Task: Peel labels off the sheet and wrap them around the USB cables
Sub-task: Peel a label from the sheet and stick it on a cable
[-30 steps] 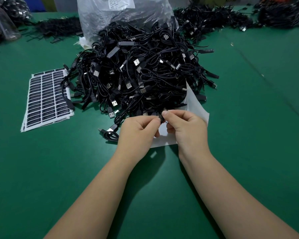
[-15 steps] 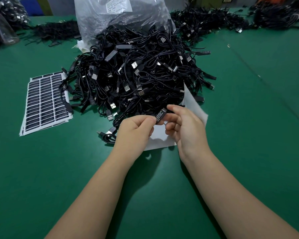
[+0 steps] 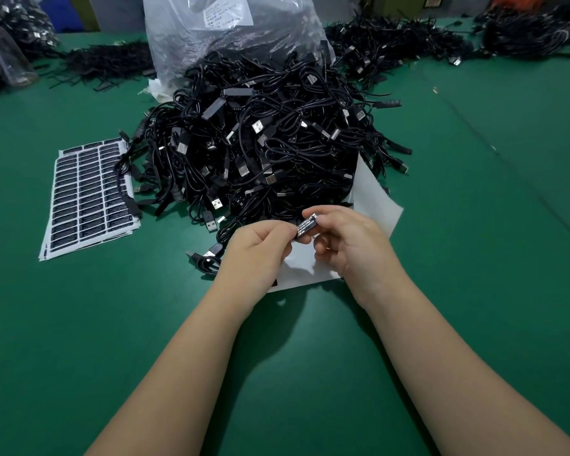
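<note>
A small black label with white print is pinched between my left hand and my right hand, just in front of a big heap of black USB cables. Whether a cable runs inside the label is hidden by my fingers. Under my hands lies a white backing sheet, mostly stripped, with its far edge curled up against the heap. A stack of full label sheets lies flat to the left. One coiled cable rests by my left hand.
A clear plastic bag stands behind the heap. More cable piles lie along the far edge and far right. A clear plastic bottle stands at the far left. Green table surface spreads on all sides.
The label has come away from between closed fingertips and turned flat, print up. My hands lifted slightly and drew a little apart.
</note>
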